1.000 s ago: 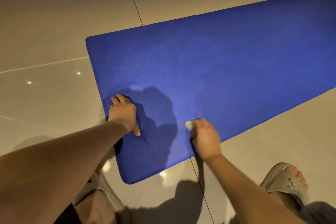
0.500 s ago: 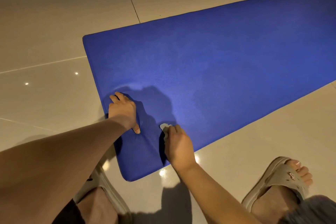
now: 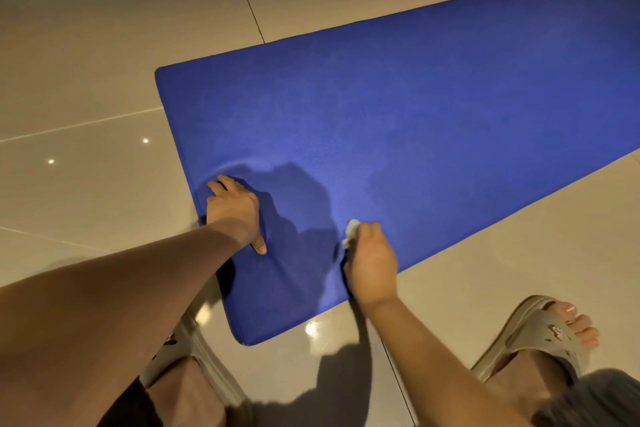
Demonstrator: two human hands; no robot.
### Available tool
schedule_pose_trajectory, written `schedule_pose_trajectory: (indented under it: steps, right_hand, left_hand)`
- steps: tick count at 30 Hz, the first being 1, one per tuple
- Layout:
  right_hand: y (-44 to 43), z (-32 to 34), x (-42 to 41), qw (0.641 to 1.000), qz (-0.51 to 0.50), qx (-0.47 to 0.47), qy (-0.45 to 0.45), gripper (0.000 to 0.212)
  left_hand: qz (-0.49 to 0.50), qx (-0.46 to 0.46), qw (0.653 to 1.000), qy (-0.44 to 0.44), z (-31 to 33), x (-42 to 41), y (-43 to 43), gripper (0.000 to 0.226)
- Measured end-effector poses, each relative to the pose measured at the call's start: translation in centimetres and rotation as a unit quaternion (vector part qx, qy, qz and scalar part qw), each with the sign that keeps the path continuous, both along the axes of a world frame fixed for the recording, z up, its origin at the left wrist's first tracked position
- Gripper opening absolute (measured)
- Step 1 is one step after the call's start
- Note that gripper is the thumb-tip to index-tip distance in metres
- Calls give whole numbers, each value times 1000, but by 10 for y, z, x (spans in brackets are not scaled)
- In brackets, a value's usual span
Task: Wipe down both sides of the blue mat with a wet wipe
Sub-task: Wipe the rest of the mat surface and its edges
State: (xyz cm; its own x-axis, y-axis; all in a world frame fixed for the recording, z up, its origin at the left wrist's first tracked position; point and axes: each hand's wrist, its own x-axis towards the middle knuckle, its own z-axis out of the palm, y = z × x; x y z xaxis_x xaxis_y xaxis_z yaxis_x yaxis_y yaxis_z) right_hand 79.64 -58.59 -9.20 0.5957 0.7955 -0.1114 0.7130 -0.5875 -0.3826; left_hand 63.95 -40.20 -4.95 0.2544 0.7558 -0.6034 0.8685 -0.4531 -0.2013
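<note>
Fingers (image 3: 370, 230) of the right hand (image 3: 372, 263) curl round a crumpled white wet wipe (image 3: 352, 230). Most of it is hidden in the fist, with only a tuft showing at 11 o'clock of the knuckles. The wipe sits on the blue mat (image 3: 415, 135) by its near long edge. The left hand (image 3: 235, 211) presses flat near the short end, holding nothing, its fingertips foreshortened and its thumb stretched toward 5 o'clock. The mat dimples round it. The mat lies on the tiled floor (image 3: 86, 80) and runs out of frame at 2 o'clock. A sandalled foot (image 3: 540, 333) stands at 4 o'clock. The other sandal (image 3: 194, 350), at 7 o'clock, is mostly covered by the left forearm.
</note>
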Motion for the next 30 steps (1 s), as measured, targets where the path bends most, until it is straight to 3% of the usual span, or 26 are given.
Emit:
schedule_pose_trajectory:
  steps: [4, 6, 8, 12, 15, 18, 22, 26, 30]
  right_hand:
    - [-9, -1, -45, 993, 113, 18, 18, 24]
    - [-16, -4, -23, 987, 159, 12, -5, 17]
    - [-22, -6, 15, 990, 136, -12, -24, 9]
    - [-32, -5, 95, 998, -26, -34, -47, 3]
    - [-28, -5, 92, 995, -80, -34, -44, 5]
    - [-24, -5, 41, 997, -63, 9, -38, 5]
    - [-27, -7, -26, 998, 56, 37, 11, 7]
    - [-36, -13, -2, 982, 187, 2, -3, 38]
    - [-37, -6, 80, 998, 44, -37, -29, 31]
  left_hand:
    - [0, -1, 1000, 2, -1, 0, 0, 149]
    - [1, 0, 1000, -2, -1, -1, -1, 148]
    - [0, 3, 1000, -9, -1, -3, -1, 147]
    - [-6, 9, 1000, -12, -1, -5, -1, 145]
    - [-4, 6, 1000, -4, -3, -2, -1, 149]
    - [-2, 3, 1000, 9, -4, 2, 0, 151]
    - [3, 0, 1000, 17, -5, 5, 0, 150]
    - [0, 4, 1000, 11, -4, 1, 0, 149]
    - [-4, 16, 1000, -3, -5, -5, -2, 150]
